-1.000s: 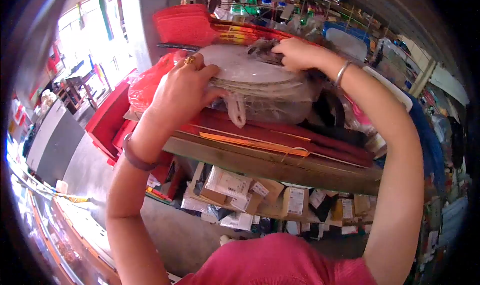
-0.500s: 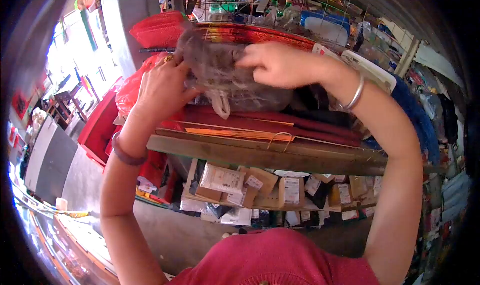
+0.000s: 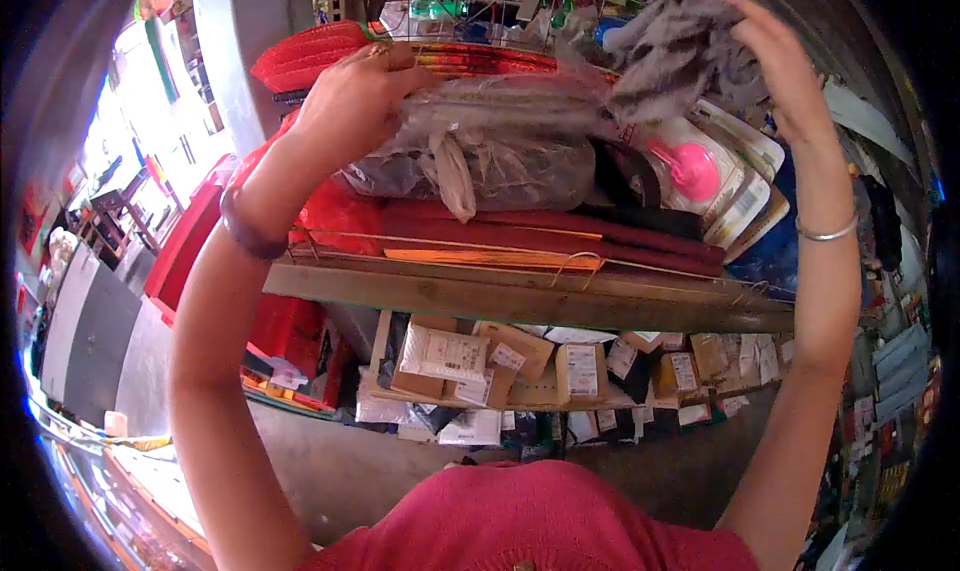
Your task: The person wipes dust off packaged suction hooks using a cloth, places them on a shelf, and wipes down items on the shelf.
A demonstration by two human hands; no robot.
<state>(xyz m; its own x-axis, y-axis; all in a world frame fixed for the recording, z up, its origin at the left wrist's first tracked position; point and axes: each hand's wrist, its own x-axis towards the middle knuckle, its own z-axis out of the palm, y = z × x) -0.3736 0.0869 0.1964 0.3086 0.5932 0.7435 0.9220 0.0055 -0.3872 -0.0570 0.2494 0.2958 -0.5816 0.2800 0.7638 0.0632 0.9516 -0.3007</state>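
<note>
My left hand (image 3: 360, 99) is closed on the upper left edge of a clear plastic bag (image 3: 520, 171), which has a knotted strip hanging at its front. Folded grey material shows inside the bag, on top of dark red flat packs (image 3: 480, 233) on the shelf. My right hand (image 3: 780, 61) is raised at the upper right, with a crumpled grey cloth (image 3: 680, 56) held against its fingers. The cloth is blurred, and my thumb is partly hidden. Below it stands a pink plastic piece (image 3: 692, 168) on white packaging.
Red woven items (image 3: 312, 56) lie at the shelf's back left, before a wire rack (image 3: 480, 21). The wooden shelf edge (image 3: 520, 291) runs across the front. Parcels (image 3: 578, 373) fill a lower shelf. A red bin (image 3: 290, 341) stands at left.
My right hand has swung up and to the right, and the grey cloth has moved from over the bag to the right. The pink piece is now uncovered. My left hand has shifted slightly upward.
</note>
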